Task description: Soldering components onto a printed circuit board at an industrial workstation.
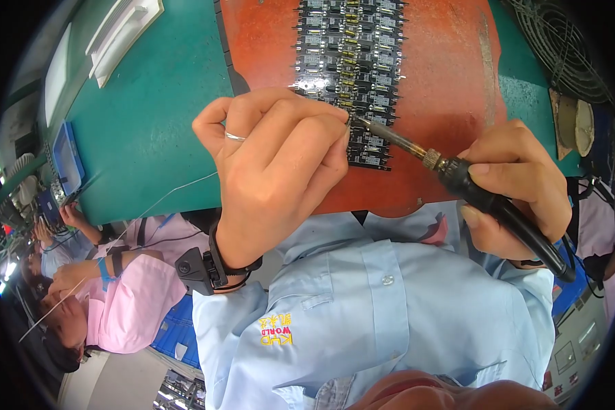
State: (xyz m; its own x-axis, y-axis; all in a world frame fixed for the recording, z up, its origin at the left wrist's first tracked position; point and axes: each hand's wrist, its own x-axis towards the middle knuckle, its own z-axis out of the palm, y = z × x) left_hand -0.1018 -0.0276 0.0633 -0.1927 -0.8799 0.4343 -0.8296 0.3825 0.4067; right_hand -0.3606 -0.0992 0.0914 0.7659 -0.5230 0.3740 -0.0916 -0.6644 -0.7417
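Right over the red mat (451, 82), both hands are at work on a block of small black circuit boards (352, 48) laid out in tight rows. The right hand (519, 188) has its grip wrapped closed around the black handle of a soldering iron (458, 174), thumb on top, cord trailing off below that grip toward the sleeve. Up and to the left of that grip, the iron's metal tip angles in and meets the left hand's fingertips (338, 126) at the lower rows of boards. The left hand (273, 171) is curled tight, fingers pinched shut at the iron's tip; a thin solder wire (150, 205) runs away below and to the left of that grip, though whether the pinch holds its end is hidden by the fingers. A ring shows on one finger, and a black wrist strap (215, 263) sits just below the grip. Beneath the mat lies the green worktop (150, 116). Far left of the left grip, another person in a pink sleeve (137, 294) is seated.
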